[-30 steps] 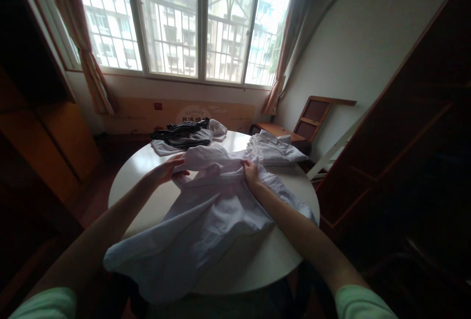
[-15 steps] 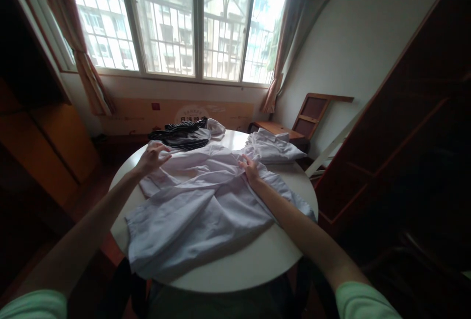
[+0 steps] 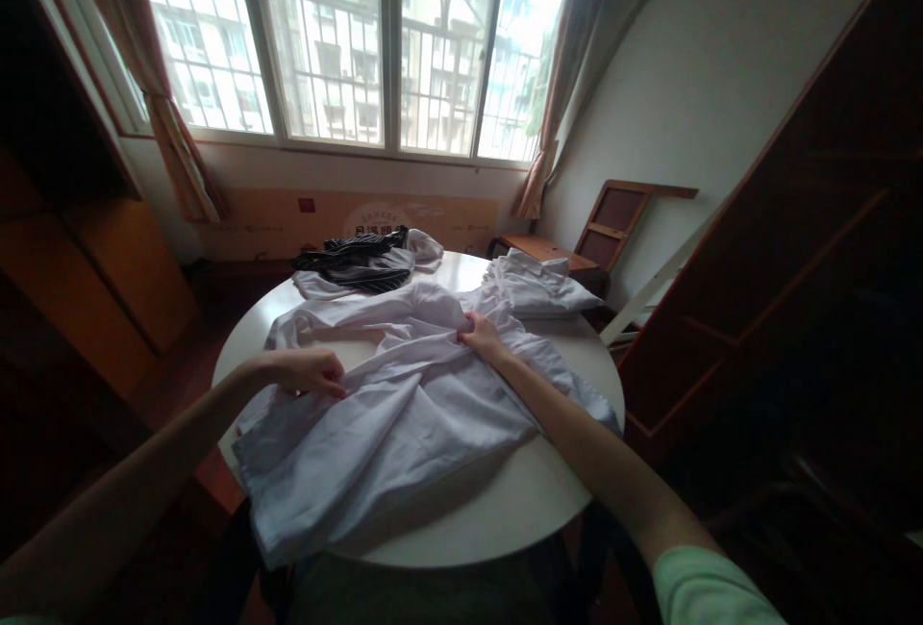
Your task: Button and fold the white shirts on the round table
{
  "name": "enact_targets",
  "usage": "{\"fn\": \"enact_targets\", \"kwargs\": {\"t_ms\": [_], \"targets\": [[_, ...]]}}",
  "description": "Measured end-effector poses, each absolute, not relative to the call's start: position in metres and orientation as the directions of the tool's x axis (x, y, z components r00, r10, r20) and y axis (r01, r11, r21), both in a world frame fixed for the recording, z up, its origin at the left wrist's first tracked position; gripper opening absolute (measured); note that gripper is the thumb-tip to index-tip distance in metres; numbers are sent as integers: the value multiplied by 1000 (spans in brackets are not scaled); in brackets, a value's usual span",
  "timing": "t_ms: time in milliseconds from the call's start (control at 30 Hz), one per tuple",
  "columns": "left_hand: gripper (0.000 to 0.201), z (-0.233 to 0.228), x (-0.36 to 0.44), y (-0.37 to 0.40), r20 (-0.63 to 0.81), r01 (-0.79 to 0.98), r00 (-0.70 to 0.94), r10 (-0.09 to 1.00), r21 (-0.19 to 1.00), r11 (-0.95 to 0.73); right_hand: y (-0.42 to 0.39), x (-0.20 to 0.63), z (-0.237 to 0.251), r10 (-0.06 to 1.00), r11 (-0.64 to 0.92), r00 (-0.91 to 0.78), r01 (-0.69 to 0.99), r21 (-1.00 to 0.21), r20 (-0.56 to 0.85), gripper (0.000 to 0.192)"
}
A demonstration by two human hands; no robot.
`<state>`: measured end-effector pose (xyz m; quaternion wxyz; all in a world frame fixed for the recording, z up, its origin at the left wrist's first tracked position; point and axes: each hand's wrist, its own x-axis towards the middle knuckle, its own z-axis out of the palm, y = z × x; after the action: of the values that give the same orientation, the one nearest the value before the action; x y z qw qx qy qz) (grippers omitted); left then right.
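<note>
My right grip (image 3: 482, 338) is closed on a bunched fold of the white garment (image 3: 418, 423), which lies rumpled across the middle and near left of the round bench (image 3: 490, 519). My left grip (image 3: 315, 372) is at its left side, fingers curled; I cannot tell whether they pinch cloth. Far left lies dark striped clothing (image 3: 367, 262); far right, a white clothes pile (image 3: 537, 286).
</note>
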<state>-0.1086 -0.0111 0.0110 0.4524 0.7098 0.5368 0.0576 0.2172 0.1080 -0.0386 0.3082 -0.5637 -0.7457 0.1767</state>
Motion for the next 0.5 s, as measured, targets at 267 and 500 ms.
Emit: {"fn": "enact_targets", "kwargs": {"t_ms": [267, 500], "targets": [[30, 10, -98, 22, -282, 113, 280, 918, 959, 260, 113, 223, -22, 915, 397, -319, 598, -696, 248, 36], [16, -13, -59, 70, -200, -401, -109, 974, 905, 141, 103, 298, 15, 943, 334, -244, 700, -631, 228, 37]]}}
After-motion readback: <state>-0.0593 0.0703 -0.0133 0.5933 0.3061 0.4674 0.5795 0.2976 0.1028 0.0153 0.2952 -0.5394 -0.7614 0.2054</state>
